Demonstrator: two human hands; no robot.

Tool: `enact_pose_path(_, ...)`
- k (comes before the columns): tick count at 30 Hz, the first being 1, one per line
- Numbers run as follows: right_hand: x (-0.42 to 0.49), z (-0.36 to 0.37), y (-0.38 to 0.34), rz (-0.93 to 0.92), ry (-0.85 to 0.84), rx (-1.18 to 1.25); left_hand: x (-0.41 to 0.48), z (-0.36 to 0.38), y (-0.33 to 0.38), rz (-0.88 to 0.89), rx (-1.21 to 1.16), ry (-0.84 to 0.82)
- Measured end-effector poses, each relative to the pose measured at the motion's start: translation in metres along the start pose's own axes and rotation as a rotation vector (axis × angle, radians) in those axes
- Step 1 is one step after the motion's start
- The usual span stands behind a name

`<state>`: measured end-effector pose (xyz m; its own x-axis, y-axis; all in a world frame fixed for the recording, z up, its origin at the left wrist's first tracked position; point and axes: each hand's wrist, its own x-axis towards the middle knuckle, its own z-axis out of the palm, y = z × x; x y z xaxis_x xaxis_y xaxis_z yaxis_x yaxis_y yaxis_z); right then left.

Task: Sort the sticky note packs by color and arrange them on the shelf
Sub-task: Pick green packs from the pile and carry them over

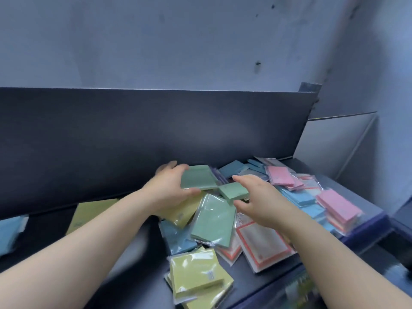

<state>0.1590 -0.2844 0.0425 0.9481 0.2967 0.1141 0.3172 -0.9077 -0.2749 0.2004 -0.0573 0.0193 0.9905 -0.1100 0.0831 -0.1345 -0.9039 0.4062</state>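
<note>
A mixed heap of wrapped sticky note packs lies on the dark shelf (124, 259). My left hand (169, 186) grips a green pack (197, 177) by its left edge, thumb below and fingers over the top. My right hand (256, 197) hovers with spread fingers around a smaller green pack (234, 192), thumb and forefinger on either side without clearly gripping it. A third green pack (213, 221) lies tilted below them. Yellow packs (196, 273) sit at the front, blue packs (298, 197) and pink packs (338, 205) to the right.
A yellow pack (91, 212) and a blue pack (11, 230) lie apart at the shelf's left. White packs with red borders (265, 244) lie under my right forearm. A dark back panel (133, 130) rises behind the shelf; the shelf's blue front lip (365, 233) runs at right.
</note>
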Motion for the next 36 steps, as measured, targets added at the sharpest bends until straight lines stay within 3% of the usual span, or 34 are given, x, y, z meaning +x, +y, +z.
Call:
enact_pose_path(8,0.019,-0.017,0.025,-0.081,-0.214,-0.041,0.016,-0.008,0.016,-0.099,0.080,-0.129)
enact_pose_path(17,0.057,-0.016,0.039,-0.208,-0.450,-0.116,-0.016,-0.005,0.029,-0.283,0.023,0.060)
enact_pose_path(24,0.068,-0.019,0.039,-0.324,-0.391,-0.084,-0.073,-0.005,0.020,-0.427,-0.039,0.228)
enact_pose_path(29,0.066,-0.024,0.021,-0.421,-0.227,-0.024,-0.109,-0.005,0.016,-0.445,-0.050,0.385)
enact_pose_path(36,0.050,-0.007,-0.031,-0.685,-0.184,0.151,-0.153,-0.009,0.006,-0.375,0.165,0.589)
